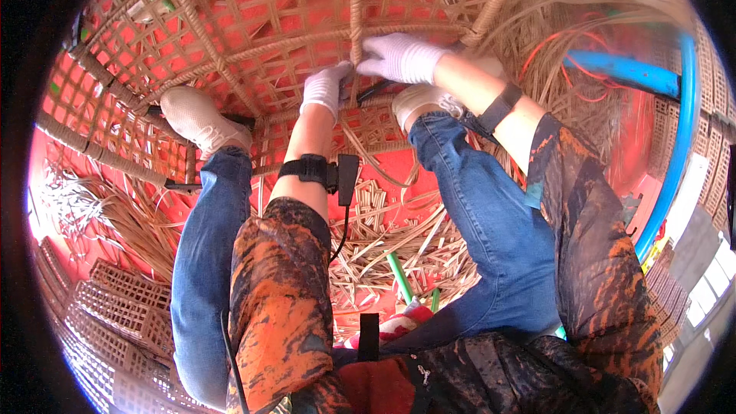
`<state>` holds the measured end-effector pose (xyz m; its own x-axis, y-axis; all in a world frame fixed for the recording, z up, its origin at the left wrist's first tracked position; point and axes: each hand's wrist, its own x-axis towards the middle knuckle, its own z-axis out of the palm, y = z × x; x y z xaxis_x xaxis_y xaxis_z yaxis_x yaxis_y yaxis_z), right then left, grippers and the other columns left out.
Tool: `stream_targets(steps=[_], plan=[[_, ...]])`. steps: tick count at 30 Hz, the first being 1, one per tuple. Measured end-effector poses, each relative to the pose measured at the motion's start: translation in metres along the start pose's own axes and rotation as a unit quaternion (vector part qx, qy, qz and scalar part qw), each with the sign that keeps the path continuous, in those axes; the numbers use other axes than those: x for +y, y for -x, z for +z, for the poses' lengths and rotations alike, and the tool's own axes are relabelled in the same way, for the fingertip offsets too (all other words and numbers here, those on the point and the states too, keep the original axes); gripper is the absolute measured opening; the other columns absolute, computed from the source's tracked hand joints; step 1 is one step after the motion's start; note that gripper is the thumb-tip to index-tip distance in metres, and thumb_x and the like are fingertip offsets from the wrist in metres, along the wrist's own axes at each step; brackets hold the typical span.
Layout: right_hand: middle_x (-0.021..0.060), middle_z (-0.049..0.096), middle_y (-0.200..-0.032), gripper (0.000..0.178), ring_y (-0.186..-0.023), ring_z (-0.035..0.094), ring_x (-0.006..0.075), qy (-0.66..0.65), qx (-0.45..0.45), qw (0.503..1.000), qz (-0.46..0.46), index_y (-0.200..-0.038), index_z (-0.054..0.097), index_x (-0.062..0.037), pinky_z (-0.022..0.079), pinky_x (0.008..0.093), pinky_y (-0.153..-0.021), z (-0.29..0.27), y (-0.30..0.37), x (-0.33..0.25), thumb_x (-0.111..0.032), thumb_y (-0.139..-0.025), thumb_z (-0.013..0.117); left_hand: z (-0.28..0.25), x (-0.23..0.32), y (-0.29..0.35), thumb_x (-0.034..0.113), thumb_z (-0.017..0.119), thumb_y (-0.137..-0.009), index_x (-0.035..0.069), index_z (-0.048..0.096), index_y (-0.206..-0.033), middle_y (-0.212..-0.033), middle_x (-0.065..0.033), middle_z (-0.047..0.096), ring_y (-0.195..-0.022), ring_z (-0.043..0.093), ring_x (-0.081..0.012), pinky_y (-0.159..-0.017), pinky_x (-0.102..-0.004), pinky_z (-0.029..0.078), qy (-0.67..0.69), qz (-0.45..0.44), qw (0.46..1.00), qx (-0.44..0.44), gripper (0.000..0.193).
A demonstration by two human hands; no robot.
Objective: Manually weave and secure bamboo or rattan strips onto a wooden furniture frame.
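Observation:
A large woven wicker lattice frame (230,54) spans the far side, crossed by strand-wrapped ribs. My left hand (326,86), in a white knit glove, is closed at the lower end of the middle wrapped rib (356,11). From the right, my right hand (402,60), gloved alike, meets it there, its bent fingers against the rib. The fingertips of both hands nearly touch, and what they pinch is hidden. Below them a loose flat wicker strip (376,157) curls down. A dark bar (374,92) shows just beneath my right hand.
My shoes (205,119) rest against the lattice. Cut wicker scraps (383,249) and a green stick (399,276) lie on the red floor between my legs. Long loose strands (567,15) fan out at far right, beside a blue tubular frame (686,107). Woven panels (123,299) are stacked at left.

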<state>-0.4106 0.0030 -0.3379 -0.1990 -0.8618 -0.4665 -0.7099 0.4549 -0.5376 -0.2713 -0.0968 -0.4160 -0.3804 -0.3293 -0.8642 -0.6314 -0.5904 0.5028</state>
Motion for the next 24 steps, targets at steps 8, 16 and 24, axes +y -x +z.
stream_targets(steps=[8, 16, 24], plan=[[0.0195, 0.065, -0.103, 0.039, -0.097, 0.062, 0.0350, 0.069, -0.060, 0.992, 0.086, -0.105, 0.065, -0.0063, 0.048, 0.0436, -0.087, -0.014, -0.008, -0.018, -0.038, -0.085, 0.054, -0.002, -0.001, 0.015, 0.036, 0.064, -0.084, 0.009, 0.066, -0.073, -0.060, -0.0024, 0.059, -0.044, 0.047, -0.0133, -0.041, -0.0311, 0.035, -0.115, 0.042, 0.992, 0.015, 0.030], [0.0178, 0.065, -0.079, 0.028, -0.072, 0.064, 0.0360, 0.116, -0.101, 0.987, -0.043, -0.083, 0.064, -0.0072, 0.050, 0.0475, -0.066, -0.013, 0.063, -0.051, -0.032, -0.084, 0.052, 0.013, 0.023, 0.064, 0.050, 0.058, -0.079, 0.006, 0.069, -0.101, -0.096, -0.0199, 0.067, -0.088, 0.063, -0.0334, -0.084, -0.0412, 0.047, -0.364, 0.329, 0.835, 0.251, 0.050], [0.0189, 0.063, -0.074, 0.026, -0.072, 0.064, 0.0361, -0.046, -0.405, 0.888, -0.214, -0.081, 0.064, -0.0042, 0.050, 0.0470, -0.067, 0.006, 0.150, -0.153, -0.029, -0.083, 0.057, 0.023, 0.004, 0.046, 0.032, 0.066, -0.079, -0.002, 0.064, -0.107, -0.101, -0.0192, 0.067, -0.095, 0.064, -0.0302, -0.086, -0.0359, 0.047, -0.287, 0.271, 0.917, 0.054, 0.044]])
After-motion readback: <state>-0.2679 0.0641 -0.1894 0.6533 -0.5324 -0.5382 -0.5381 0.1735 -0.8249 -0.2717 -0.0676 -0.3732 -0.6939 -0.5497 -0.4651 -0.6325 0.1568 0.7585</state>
